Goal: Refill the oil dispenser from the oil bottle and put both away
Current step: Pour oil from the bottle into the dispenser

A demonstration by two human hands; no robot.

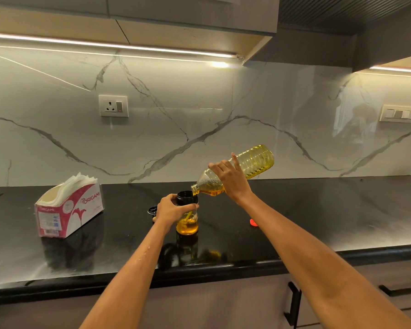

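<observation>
A clear oil dispenser (187,224) with a black open neck stands on the black counter (318,214), yellow oil filling its lower part. My left hand (170,208) grips it around the upper body. My right hand (231,178) holds a clear plastic oil bottle (254,161) tilted down to the left, its open mouth just above the dispenser's rim. Oil sits in the bottle's neck and base. The dispenser's black lid (152,210) lies on the counter behind my left hand. A red bottle cap (253,222) lies on the counter beside my right forearm.
A red and white tissue box (69,211) stands at the left of the counter. A marble backsplash with a wall socket (113,106) and a switch panel (399,113) rises behind. Cabinets hang overhead; drawers with black handles (293,302) sit below the counter edge.
</observation>
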